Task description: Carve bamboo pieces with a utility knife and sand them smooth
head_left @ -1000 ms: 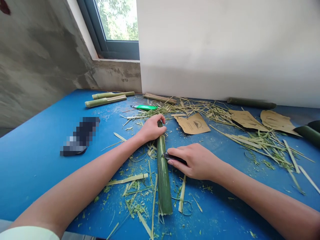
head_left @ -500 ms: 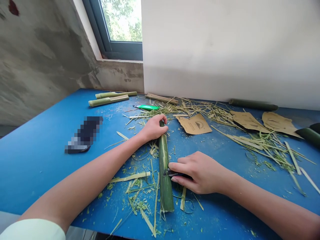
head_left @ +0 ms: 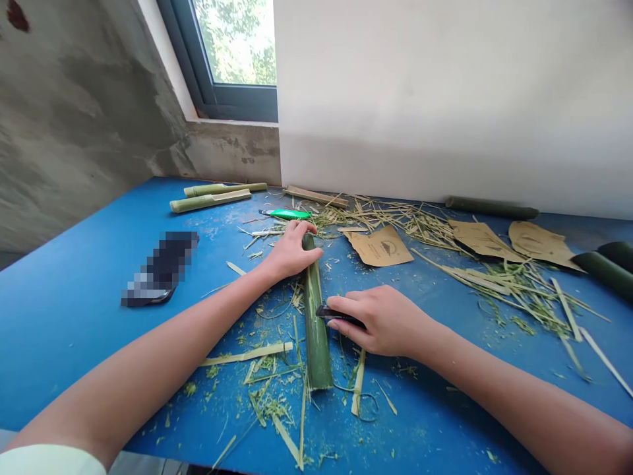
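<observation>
A green bamboo piece (head_left: 317,343) lies lengthwise on the blue table in front of me, with a pale peeled strip along its upper face. My left hand (head_left: 293,251) grips its far end, thumb and fingers around it. In my right hand (head_left: 378,321) is a dark utility knife (head_left: 345,317), held between thumb and fingers. Its tip meets the bamboo's right side around mid-length. Pale slivers and green shavings (head_left: 274,402) lie around the bamboo's near end.
A phone, blurred, (head_left: 165,267) lies at left. Behind are cut bamboo pieces (head_left: 212,200), a green cutter (head_left: 287,214), brown sandpaper-like sheets (head_left: 380,246) and heaped bamboo strips (head_left: 420,221). Dark bamboo tubes (head_left: 606,272) rest at right. A white wall (head_left: 445,99) stands behind the table (head_left: 64,316).
My right hand has moved the knife away from me along the bamboo. The bamboo's near end has shifted away from me, and my left hand still holds the far end.
</observation>
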